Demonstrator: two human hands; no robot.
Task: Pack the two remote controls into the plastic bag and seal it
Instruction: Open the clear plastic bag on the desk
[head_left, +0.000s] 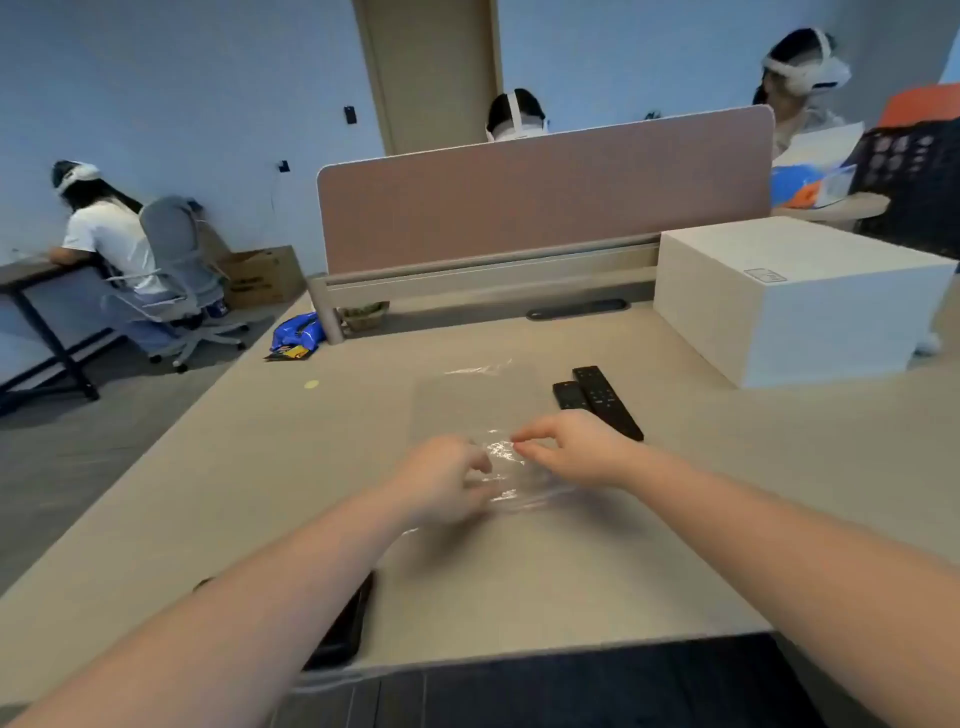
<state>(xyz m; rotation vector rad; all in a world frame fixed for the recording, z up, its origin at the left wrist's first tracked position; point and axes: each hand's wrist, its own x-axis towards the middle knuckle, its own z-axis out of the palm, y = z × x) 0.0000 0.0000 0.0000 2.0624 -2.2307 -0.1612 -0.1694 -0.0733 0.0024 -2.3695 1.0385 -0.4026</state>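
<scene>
Two hands work low-centre of frame, both at the near edge of the clear plastic bag (475, 405), which lies flat on the desk (218, 483) w/ its far end toward mid-frame. Near first: a dark phone-like slab (345, 623) sits at bottom left-centre, partly under the left forearm.

Risk, as a judgement: the film is thin and glossy, so the two layers may cling and the mouth won't part; a hard tug could slide the whole bag toward the person or crumple it. The remotes also sit close by the right wrist, so a sweep could knock them.

Grip: left hand (447, 480) curled nearly closed, fingertips pinched on crinkled film at the bag's mouth, though blur hides exact contact. Right hand (566, 449) has thumb and forefinger drawn together on the same edge, other fingers loosely bent.

Farther, right of centre: shorter remote (570, 396) and longer remote (607, 401), side by side, touching or nearly, outside the bag. Beyond, a white box (789, 296) at right.
</scene>
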